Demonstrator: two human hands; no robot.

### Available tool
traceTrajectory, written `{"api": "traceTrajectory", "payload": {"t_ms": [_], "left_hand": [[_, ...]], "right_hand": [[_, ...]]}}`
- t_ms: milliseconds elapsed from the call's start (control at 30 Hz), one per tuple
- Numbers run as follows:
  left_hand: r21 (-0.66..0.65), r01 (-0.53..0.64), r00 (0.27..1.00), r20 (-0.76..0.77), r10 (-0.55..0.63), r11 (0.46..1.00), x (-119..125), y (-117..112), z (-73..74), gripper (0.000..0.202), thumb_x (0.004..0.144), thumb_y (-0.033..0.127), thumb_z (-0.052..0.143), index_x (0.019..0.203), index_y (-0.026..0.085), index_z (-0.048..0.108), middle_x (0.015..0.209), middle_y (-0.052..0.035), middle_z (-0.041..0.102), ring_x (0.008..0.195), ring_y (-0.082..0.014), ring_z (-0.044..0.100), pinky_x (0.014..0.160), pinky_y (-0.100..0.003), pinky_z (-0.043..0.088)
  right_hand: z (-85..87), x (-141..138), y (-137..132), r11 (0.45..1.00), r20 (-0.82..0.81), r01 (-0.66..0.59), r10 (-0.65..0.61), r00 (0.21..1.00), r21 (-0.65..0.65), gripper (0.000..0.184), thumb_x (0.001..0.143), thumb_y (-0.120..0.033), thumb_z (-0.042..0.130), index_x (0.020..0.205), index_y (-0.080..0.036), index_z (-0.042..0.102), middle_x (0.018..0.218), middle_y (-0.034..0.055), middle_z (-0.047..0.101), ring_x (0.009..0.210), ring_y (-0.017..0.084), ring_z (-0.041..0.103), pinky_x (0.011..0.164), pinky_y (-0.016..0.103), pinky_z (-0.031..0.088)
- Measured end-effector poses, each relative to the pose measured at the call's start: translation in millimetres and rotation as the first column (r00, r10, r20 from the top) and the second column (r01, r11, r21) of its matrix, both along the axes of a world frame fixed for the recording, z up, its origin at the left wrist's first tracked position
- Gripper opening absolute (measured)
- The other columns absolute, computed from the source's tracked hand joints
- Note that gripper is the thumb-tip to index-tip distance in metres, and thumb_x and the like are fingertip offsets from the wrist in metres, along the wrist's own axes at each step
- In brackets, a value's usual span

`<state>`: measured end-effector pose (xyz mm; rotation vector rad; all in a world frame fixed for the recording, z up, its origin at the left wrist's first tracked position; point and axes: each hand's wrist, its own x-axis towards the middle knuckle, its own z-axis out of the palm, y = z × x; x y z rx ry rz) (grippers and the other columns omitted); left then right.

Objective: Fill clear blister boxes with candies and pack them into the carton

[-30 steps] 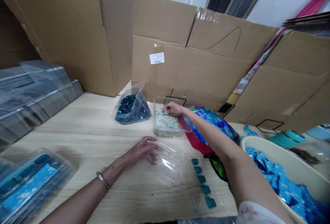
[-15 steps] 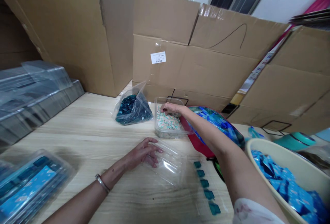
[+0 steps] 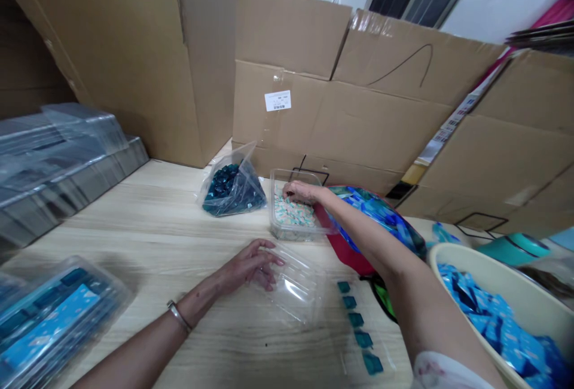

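Note:
My left hand (image 3: 256, 263) lies at the left edge of a clear plastic tray (image 3: 296, 296), fingers spread apart and touching it. Farther back, my right hand (image 3: 301, 192) reaches into a clear plastic tub (image 3: 293, 232) of small white and teal pieces (image 3: 293, 213). Its fingers are bent down and drawn together among the pieces; what they hold, if anything, is hidden. Right of the tray, several teal blocks (image 3: 356, 319) sit in a row in another clear tray. An open plastic bag (image 3: 244, 189) of dark teal pieces stands left of the tub.
Stacked clear trays (image 3: 67, 168) stand at the left. Filled packs (image 3: 58, 323) lie at the near left. A red-rimmed bag (image 3: 354, 251) of blue packets is under my right forearm, beside a cream basin (image 3: 442, 251) of blue packets. Cardboard (image 3: 287, 126) walls the back.
My right hand has shifted very slightly right within the tub. The view has moved a little. My left hand and the clear tray look the same.

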<state>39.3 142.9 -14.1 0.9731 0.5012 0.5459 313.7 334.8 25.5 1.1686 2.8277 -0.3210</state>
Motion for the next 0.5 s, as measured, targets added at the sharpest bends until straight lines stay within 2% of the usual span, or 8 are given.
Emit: {"api": "traceTrajectory", "payload": {"t_ms": [100, 200, 367, 433, 500], "left_hand": [[0.003, -0.01, 1.0, -0.005, 0.01, 1.0, 0.1, -1.0, 1.3, 0.04, 0.081, 0.03, 0.061, 0.111, 0.018, 0.038, 0.109, -0.0163, 0.063, 0.062, -0.0157, 0.064, 0.058, -0.036, 0.056], [0.003, -0.007, 1.0, -0.009, 0.007, 1.0, 0.3, -1.0, 2.1, 0.04, 0.08, 0.03, 0.061, 0.111, 0.018, 0.038, 0.109, -0.0161, 0.063, 0.062, -0.016, 0.064, 0.058, -0.037, 0.056], [-0.002, -0.013, 1.0, -0.02, 0.013, 1.0, 1.0, 0.4, 2.6, 0.039, 0.08, 0.031, 0.061, 0.11, 0.018, 0.039, 0.107, -0.0156, 0.064, 0.061, -0.0154, 0.064, 0.058, -0.036, 0.055], [-0.004, -0.016, 1.0, -0.017, 0.016, 1.0, 0.9, 0.6, 2.9, 0.04, 0.08, 0.029, 0.062, 0.11, 0.018, 0.039, 0.107, -0.0156, 0.064, 0.062, -0.0156, 0.064, 0.059, -0.037, 0.055], [-0.01, -0.014, 1.0, -0.007, 0.014, 1.0, 0.5, 0.3, 3.0, 0.04, 0.08, 0.029, 0.062, 0.111, 0.018, 0.039, 0.107, -0.0157, 0.064, 0.062, -0.0159, 0.064, 0.059, -0.037, 0.055]], "right_hand": [[-1.8, 5.0, -3.7, 1.0, -0.057, 0.026, -0.026, 0.998, 0.0, 0.017, 0.072, -0.013, 0.06, 0.087, -0.012, 0.066, 0.083, 0.0051, 0.065, 0.073, 0.014, 0.054, 0.067, 0.022, 0.04], [-3.3, 6.5, -6.5, 1.0, -0.112, 0.017, -0.019, 0.994, -0.02, 0.015, 0.072, -0.014, 0.061, 0.087, -0.013, 0.068, 0.087, 0.0065, 0.066, 0.08, 0.015, 0.057, 0.073, 0.023, 0.041], [-2.6, 3.7, -9.6, 0.998, -0.076, 0.055, -0.057, 0.995, -0.026, 0.018, 0.069, -0.012, 0.062, 0.086, -0.015, 0.067, 0.089, 0.0054, 0.067, 0.083, 0.016, 0.058, 0.077, 0.025, 0.043], [-1.8, 4.3, -11.3, 0.997, -0.13, 0.065, -0.069, 0.989, -0.041, 0.018, 0.069, -0.013, 0.062, 0.086, -0.015, 0.066, 0.089, 0.0056, 0.067, 0.083, 0.016, 0.058, 0.076, 0.025, 0.043], [-1.0, 6.1, -13.9, 0.987, -0.221, 0.127, -0.146, 0.964, -0.096, 0.018, 0.069, -0.015, 0.062, 0.086, -0.014, 0.065, 0.083, 0.0044, 0.066, 0.076, 0.015, 0.058, 0.07, 0.024, 0.044]]}}
